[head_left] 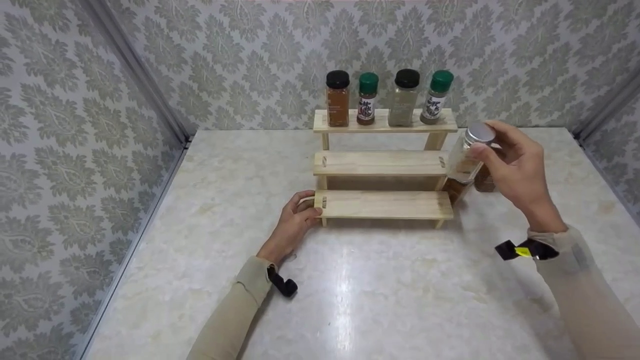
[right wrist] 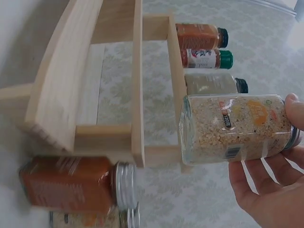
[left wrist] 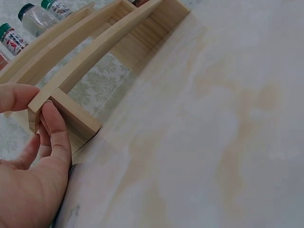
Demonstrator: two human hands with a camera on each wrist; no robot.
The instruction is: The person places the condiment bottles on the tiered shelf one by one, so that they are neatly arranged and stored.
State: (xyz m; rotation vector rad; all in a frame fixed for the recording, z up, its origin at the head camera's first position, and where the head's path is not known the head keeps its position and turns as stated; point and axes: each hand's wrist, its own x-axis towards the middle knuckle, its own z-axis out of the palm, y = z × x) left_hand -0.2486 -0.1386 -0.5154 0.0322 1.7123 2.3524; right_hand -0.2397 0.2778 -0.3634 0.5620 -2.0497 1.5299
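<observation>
While the pale table (head_left: 200, 225) bears a three-tier wooden rack (head_left: 380, 162) toward its far side, your left hand (head_left: 290, 225) pinches the left end of the near, lowest shelf (head_left: 385, 205). Your right hand (head_left: 520, 165) grips a silver-lidded glass jar (head_left: 462, 159), raised by the rack's right end; four bottles (head_left: 338, 107) stand along the far, top shelf (head_left: 382, 123).

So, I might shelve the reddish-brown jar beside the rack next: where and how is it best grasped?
Probably by its silver lid, from above: the reddish-brown jar stands upright, with the wooden rack on one side and another jar close on the other, so the sides leave little room.
</observation>
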